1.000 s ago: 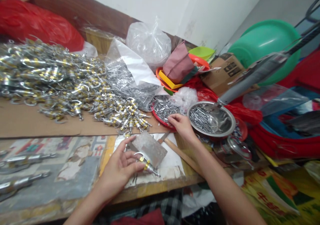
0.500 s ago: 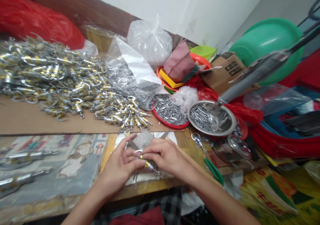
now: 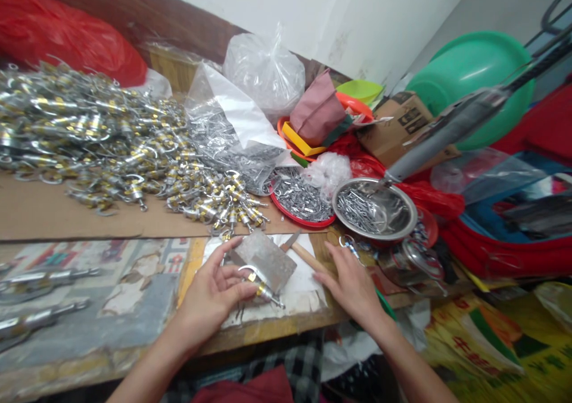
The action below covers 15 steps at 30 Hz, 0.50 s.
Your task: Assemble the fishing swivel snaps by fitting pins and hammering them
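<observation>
Fingers (image 3: 243,291) of the left hand (image 3: 208,301) pinch a silver-and-yellow hooked metal fitting (image 3: 263,290) at the near edge of a gray metal block (image 3: 268,260); right of the block, the right hand (image 3: 353,285) has fingers spread.

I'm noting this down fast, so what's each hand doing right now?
Left hand: closed, holding a metal fitting with yellow bands.
Right hand: open, holding nothing visible, beside the wooden-handled tool.
</observation>
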Tool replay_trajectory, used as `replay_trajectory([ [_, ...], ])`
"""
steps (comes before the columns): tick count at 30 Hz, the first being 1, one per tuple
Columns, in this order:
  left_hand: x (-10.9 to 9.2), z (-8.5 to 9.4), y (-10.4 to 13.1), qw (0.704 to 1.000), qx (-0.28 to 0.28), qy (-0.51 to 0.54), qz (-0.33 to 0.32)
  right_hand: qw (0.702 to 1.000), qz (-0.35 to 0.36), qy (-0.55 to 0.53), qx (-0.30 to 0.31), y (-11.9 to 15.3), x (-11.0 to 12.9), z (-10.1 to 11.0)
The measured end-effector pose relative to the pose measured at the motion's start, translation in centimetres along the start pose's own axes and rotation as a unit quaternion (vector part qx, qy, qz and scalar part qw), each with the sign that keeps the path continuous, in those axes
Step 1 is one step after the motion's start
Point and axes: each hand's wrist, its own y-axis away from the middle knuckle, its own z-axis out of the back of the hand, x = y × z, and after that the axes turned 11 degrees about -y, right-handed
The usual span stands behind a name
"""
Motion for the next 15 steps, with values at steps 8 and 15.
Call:
replay_trajectory([
  [8,0.1,0.1,-0.1,1.0,-0.002,-0.005,-0.007,0.997,0.025,-0.057,0.038,1.6,1.6,1.9],
  [15,0.0,-0.1,0.1,1.0,-0.022,0.007,-0.006,0.979,0.193,-0.045,0.043,3.1,4.8,3.6],
])
